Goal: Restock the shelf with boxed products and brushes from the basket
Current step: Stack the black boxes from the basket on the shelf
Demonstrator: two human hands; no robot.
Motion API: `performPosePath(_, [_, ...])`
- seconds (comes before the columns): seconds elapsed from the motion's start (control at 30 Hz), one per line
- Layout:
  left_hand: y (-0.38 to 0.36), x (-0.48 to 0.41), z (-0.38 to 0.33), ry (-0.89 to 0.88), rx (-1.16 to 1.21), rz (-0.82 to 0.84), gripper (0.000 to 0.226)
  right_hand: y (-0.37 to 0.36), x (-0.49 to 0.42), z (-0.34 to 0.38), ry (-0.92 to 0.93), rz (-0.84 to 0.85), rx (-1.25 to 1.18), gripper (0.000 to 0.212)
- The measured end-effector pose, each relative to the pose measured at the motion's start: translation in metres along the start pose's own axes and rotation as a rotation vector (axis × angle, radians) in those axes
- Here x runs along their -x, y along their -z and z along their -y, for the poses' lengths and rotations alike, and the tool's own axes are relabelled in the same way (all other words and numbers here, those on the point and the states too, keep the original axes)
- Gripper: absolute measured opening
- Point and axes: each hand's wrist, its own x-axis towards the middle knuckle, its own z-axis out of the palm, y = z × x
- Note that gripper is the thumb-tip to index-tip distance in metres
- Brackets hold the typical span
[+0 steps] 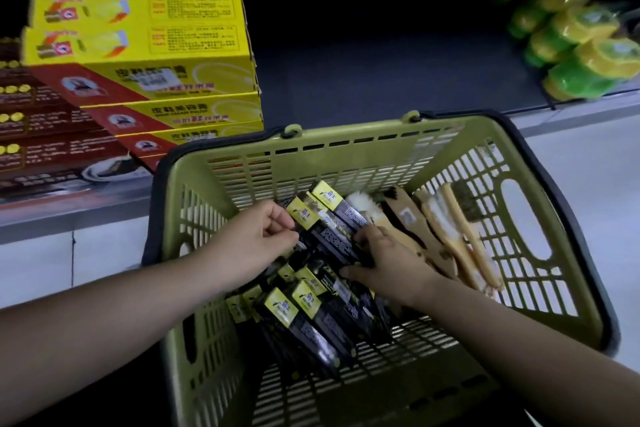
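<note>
A dark shelf has open room between stacked yellow cartons and green-and-yellow wrapped rolls. Just below its edge, an olive slatted plastic basket holds slim black-and-yellow boxes and, at its right side, wooden-handled brushes. The left hand pinches the upper boxes, and the right hand curls round them opposite.

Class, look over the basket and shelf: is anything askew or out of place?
The black boxes lie jumbled in the basket, pointing different ways. The yellow boxes on the shelf are stacked staggered, not flush. Nothing looks spilled or damaged.
</note>
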Motion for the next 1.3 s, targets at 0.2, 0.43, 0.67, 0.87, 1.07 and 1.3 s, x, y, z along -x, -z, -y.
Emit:
performPosePath(0.2, [-0.001, -0.005, -0.002, 0.171, 0.27, 0.037, 0.06, 0.006, 0.022, 0.02, 0.091, 0.051, -0.403, 0.034])
performPosePath(0.43, [-0.013, -0.003, -0.01, 0.185, 0.662, 0.148, 0.033, 0.0, 0.032, 0.034, 0.179, 0.076, -0.4, 0.034])
performPosePath(0.67, [-0.01, -0.002, -0.009, 0.269, 0.619, 0.085, 0.045, 0.007, 0.027, 0.015, 0.213, 0.176, -0.272, 0.05])
performPosePath(0.87, [-0.009, -0.006, -0.009, 0.319, 0.599, 0.005, 0.007, 0.021, -0.014, -0.019, 0.014, -0.176, -0.213, 0.044])
performPosePath(1.07, [-0.009, -0.002, -0.009, 0.28, 0.544, 0.116, 0.083, 0.032, -0.038, -0.031, -0.051, -0.226, -0.253, 0.035])
performPosePath(1.3, [-0.009, -0.002, -0.01, 0.249, 0.491, 0.141, 0.102, 0.012, -0.035, -0.02, 0.055, -0.117, -0.109, 0.048])
